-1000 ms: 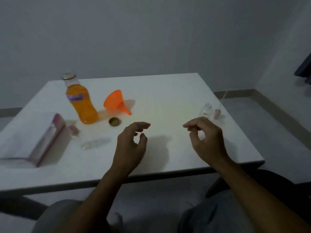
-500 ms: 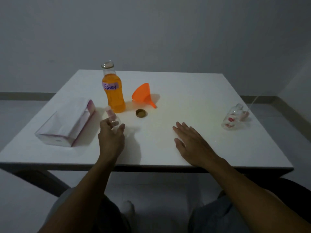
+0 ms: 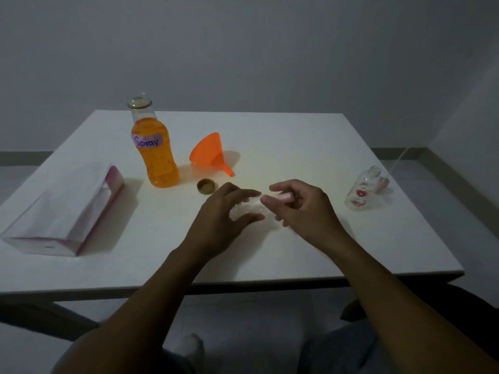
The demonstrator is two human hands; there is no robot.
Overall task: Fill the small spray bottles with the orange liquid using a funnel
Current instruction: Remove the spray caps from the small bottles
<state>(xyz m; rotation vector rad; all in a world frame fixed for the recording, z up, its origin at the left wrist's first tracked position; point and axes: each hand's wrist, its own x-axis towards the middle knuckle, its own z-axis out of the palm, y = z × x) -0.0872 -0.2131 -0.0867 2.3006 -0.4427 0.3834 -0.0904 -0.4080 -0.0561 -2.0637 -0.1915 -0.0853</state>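
Observation:
My left hand (image 3: 221, 217) grips a small clear spray bottle (image 3: 247, 207) lying sideways just above the table's middle. My right hand (image 3: 299, 205) pinches that bottle's pink cap (image 3: 283, 197) at its right end. An uncapped bottle of orange liquid (image 3: 156, 155), labelled "Spray", stands at the back left. An orange funnel (image 3: 209, 153) lies on its side to the right of it. A second small spray bottle (image 3: 361, 191) with red flowers stands at the right, uncapped, its pink spray head (image 3: 382, 182) lying beside it.
A gold bottle cap (image 3: 206, 186) lies just beyond my left hand. A white and pink tissue box (image 3: 62, 211) takes up the left side of the white table (image 3: 270, 130). The table's near edge runs above my knees.
My left hand carried the small bottle from beside the tissue box to the table's middle. My right hand lifted off the table and took hold of the pink cap.

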